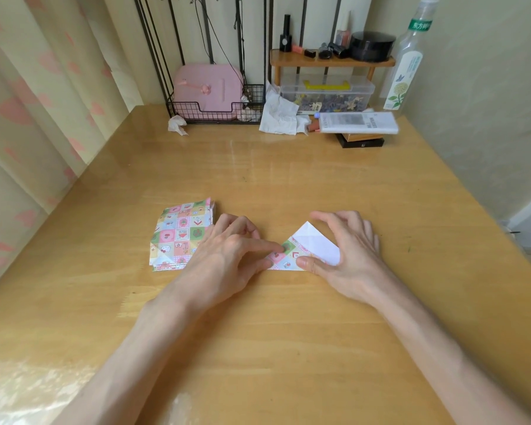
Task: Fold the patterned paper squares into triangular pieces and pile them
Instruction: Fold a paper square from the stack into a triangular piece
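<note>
A stack of patterned paper squares (180, 236) lies on the wooden table (288, 179), left of centre. To its right lies one sheet, folded into a triangle (307, 250), patterned on its left part and white on its right flap. My left hand (227, 256) presses its forefinger on the triangle's left patterned part and covers the stack's right edge. My right hand (347, 253) holds the triangle's right side, thumb on the lower edge and curled fingers behind the white flap.
Along the back edge stand a wire basket (215, 111) with a pink case, crumpled tissues (281, 115), a clear plastic box (327, 95) under a small wooden shelf, a lying tube (357, 122) and a tall bottle (406, 62). Curtains hang on the left.
</note>
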Available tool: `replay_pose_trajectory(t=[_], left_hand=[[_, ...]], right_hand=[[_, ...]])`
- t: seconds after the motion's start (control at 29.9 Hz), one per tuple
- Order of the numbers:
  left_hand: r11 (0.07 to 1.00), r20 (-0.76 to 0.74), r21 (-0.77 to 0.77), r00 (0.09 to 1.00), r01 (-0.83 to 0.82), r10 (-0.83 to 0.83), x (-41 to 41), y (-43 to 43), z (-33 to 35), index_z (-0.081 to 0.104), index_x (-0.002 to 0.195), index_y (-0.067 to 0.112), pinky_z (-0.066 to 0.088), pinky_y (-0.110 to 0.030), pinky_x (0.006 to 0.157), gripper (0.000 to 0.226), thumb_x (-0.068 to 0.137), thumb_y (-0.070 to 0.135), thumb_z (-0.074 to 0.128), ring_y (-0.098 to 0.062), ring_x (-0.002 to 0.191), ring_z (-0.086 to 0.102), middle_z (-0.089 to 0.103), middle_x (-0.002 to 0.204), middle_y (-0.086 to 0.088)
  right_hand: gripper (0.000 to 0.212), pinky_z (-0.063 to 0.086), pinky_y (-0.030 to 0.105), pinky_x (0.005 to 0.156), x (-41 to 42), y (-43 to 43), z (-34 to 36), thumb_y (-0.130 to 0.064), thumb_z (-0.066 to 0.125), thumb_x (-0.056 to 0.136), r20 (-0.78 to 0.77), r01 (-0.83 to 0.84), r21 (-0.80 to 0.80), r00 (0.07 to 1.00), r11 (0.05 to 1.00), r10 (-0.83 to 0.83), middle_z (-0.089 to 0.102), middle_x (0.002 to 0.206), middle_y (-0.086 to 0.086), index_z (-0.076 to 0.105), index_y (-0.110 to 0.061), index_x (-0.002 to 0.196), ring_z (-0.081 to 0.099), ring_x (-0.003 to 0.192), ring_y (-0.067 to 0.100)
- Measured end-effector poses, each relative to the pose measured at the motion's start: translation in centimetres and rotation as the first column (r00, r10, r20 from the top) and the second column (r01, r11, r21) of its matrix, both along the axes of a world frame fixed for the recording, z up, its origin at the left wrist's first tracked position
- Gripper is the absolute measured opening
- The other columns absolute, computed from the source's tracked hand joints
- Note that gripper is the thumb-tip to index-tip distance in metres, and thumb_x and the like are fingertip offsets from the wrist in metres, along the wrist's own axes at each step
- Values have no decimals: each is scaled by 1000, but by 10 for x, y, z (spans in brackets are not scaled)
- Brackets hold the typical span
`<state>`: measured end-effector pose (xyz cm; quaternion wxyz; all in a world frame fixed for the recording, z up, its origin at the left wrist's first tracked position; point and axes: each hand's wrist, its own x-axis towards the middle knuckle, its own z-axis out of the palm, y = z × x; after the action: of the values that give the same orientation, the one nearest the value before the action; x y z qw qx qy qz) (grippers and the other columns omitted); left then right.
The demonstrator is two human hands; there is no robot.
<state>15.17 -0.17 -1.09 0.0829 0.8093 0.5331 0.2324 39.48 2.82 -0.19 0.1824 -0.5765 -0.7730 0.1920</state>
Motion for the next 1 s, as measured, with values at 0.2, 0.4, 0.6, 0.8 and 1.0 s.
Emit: replay_pose_trajectory(t=[0.2,0.4,0.6,0.8,1.0], left_hand=[[1000,23,-3,1000,6,-6,-1,1,-1,69,119,51,47,-45,90,28,93,52,58,-17,99,42,48,101,14],[1000,21,4,1000,12,-12,-3,2,-4,67,121,52,47,-43,91,29,93,53,59,-16,99,42,48,101,14],[1000,29,2,1000,10,-10,-3,3,-3,68,120,53,46,-41,91,31,92,55,57,-15,100,41,47,101,16],[1000,21,-10,1000,12,-12,-3,2,-2,66,122,54,46,-41,92,31,94,59,55,-15,100,41,47,101,16],[1000,29,1,999,20,-20,-3,1,-2,68,121,52,45,-40,94,27,95,49,64,-15,100,40,48,101,15]], right_hand=[[98,11,24,101,7,4,5,-67,73,78,64,-16,-35,998,999,18,19,149,-13,18,-46,156,12,142,8],[99,9,23,105,12,7,7,-69,71,77,74,-16,-117,997,993,25,21,154,-12,18,-45,158,11,147,10],[98,10,22,105,17,8,8,-68,73,77,65,-23,-139,997,990,32,21,154,-13,21,-45,157,14,146,10],[97,11,21,106,22,10,11,-62,77,77,52,-38,-146,998,989,46,23,155,-15,24,-45,157,16,146,9],[94,13,22,107,26,11,14,-60,77,78,61,-59,-135,996,989,68,25,156,-17,27,-45,156,17,146,6]])
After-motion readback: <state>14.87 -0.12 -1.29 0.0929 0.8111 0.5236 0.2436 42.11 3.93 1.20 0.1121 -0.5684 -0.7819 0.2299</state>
